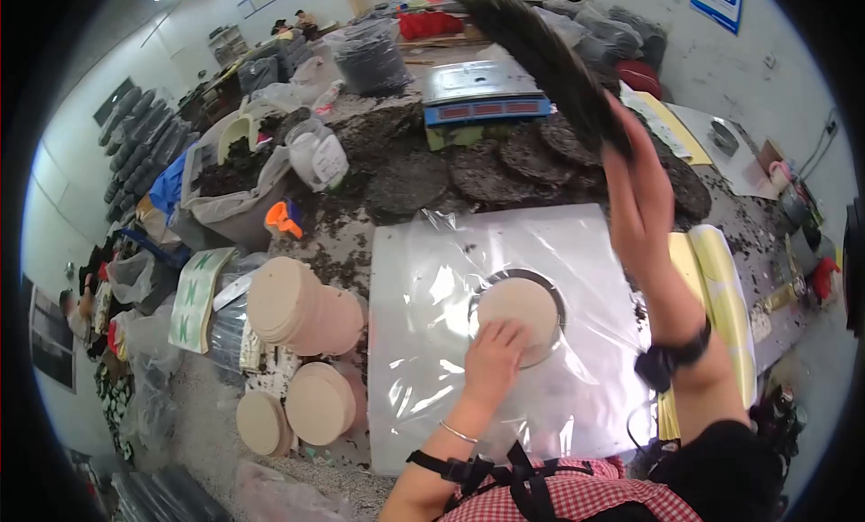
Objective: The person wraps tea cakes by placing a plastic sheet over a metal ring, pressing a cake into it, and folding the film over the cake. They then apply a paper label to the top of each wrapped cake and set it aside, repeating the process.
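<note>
Red-checked cloth (590, 495) fills bottom centre; right hand (641, 197) clasps a dark brush (551, 67), upper centre; left hand (496, 358) touches a pale disc (524, 304), mid-frame, its grip unclear.

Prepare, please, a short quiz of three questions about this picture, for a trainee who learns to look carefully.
1. True or false: both hands are down on the plastic sheet.
2. What is under the fingers of the left hand? A) a yellow roll; B) a pale disc; C) a clear jar.
3. Which colour is the front of the scale?

Key:
1. False: the right hand is raised, with a dark flat thing in it.
2. B.
3. Blue.
</note>
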